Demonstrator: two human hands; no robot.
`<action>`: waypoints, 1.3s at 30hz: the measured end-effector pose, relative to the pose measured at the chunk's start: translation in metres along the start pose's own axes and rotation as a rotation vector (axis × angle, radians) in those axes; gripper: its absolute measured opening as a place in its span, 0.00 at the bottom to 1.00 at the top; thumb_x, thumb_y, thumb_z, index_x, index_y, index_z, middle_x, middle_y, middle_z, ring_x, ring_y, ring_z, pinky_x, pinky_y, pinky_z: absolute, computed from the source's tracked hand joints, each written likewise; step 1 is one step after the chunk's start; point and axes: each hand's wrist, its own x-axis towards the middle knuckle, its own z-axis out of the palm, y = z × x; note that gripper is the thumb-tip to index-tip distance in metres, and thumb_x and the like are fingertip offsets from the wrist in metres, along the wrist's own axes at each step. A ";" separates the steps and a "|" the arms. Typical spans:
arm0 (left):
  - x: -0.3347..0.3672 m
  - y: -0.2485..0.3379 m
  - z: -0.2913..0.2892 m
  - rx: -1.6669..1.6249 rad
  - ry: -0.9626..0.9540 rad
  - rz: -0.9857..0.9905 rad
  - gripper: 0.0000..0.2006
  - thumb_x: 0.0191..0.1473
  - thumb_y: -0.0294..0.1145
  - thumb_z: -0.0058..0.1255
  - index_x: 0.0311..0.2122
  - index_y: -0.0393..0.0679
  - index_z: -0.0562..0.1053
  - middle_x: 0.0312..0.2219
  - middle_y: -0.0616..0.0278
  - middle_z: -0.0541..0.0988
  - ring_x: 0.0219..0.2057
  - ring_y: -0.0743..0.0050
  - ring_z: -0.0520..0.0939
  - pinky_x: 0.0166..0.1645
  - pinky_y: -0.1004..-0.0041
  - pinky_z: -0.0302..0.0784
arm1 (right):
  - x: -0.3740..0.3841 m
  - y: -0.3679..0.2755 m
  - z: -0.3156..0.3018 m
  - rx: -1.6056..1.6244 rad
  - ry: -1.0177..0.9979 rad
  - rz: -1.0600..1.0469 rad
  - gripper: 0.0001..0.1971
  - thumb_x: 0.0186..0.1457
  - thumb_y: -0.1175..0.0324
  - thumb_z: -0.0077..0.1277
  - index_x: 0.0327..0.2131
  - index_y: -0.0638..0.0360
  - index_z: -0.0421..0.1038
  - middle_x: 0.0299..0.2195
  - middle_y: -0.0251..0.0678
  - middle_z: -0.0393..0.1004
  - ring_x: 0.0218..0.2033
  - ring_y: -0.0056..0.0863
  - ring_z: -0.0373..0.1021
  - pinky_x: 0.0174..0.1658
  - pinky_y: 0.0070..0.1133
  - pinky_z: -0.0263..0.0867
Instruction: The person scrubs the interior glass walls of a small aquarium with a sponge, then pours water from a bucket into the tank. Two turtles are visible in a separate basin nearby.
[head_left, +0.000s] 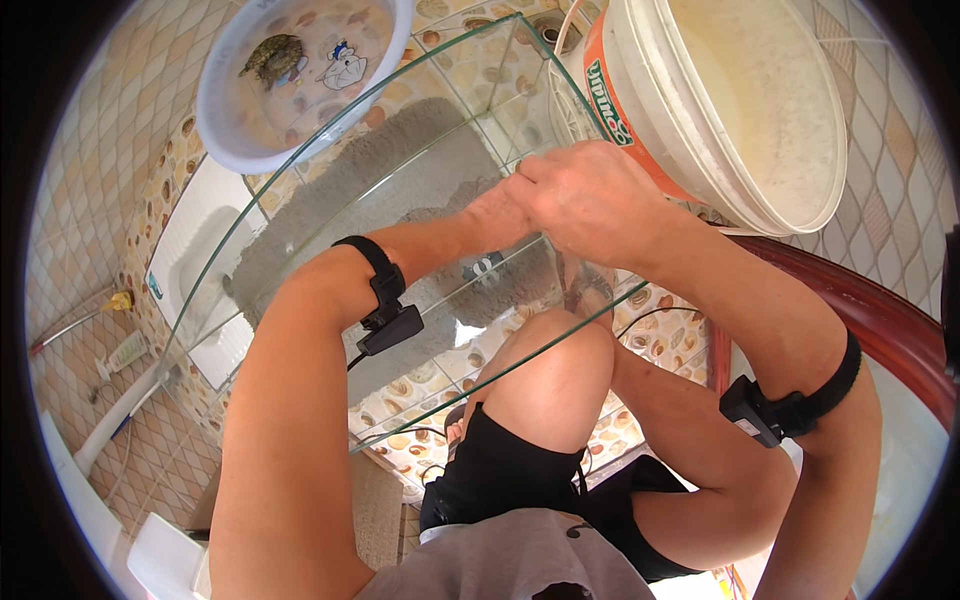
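Observation:
A clear glass tank [395, 165] with greenish edges stands in front of me, and grey patches show through its panes. Above it my two hands meet, pressed together. My right hand [585, 190] is closed, its knuckles up, and it partly covers my left hand [498, 212]. The left fingers look curled in against the right ones. Whatever lies between them, if anything, is hidden. Close by on the right, a large white bucket [800, 110] with an orange printed band leans toward me, its mouth in view.
At the upper left sits a pale basin [212, 120] with a dark turtle [272, 58] in it. Left of the tank is a white squat toilet [195, 215]. A reddish-brown curved rim [860, 300] runs along the right. Pebble-patterned tiles [395, 400] cover the floor.

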 end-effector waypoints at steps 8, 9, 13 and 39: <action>0.005 0.004 0.003 -0.020 -0.030 0.009 0.22 0.52 0.31 0.52 0.54 0.47 0.76 0.54 0.53 0.75 0.59 0.48 0.71 0.64 0.55 0.64 | -0.002 0.000 0.002 0.036 0.052 -0.010 0.04 0.45 0.71 0.57 0.24 0.59 0.75 0.25 0.40 0.77 0.29 0.39 0.79 0.31 0.32 0.75; 0.006 0.005 0.002 -0.016 -0.034 0.009 0.22 0.52 0.31 0.51 0.54 0.47 0.76 0.54 0.53 0.75 0.59 0.48 0.71 0.63 0.55 0.64 | -0.002 0.000 0.002 0.038 0.047 -0.007 0.04 0.45 0.71 0.57 0.23 0.59 0.75 0.25 0.41 0.77 0.30 0.39 0.79 0.31 0.32 0.75; 0.002 0.004 -0.003 -0.031 -0.054 0.024 0.21 0.53 0.31 0.51 0.54 0.47 0.76 0.54 0.53 0.76 0.59 0.49 0.71 0.63 0.55 0.65 | -0.002 0.000 0.000 0.033 -0.040 0.014 0.03 0.45 0.71 0.57 0.24 0.59 0.75 0.25 0.41 0.77 0.30 0.39 0.80 0.32 0.31 0.75; 0.000 -0.006 -0.021 -0.012 0.044 -0.017 0.16 0.57 0.33 0.48 0.50 0.48 0.78 0.50 0.54 0.78 0.55 0.50 0.74 0.59 0.56 0.68 | 0.000 -0.001 -0.003 0.031 -0.014 0.013 0.03 0.48 0.72 0.55 0.28 0.59 0.75 0.28 0.40 0.78 0.32 0.40 0.80 0.33 0.33 0.75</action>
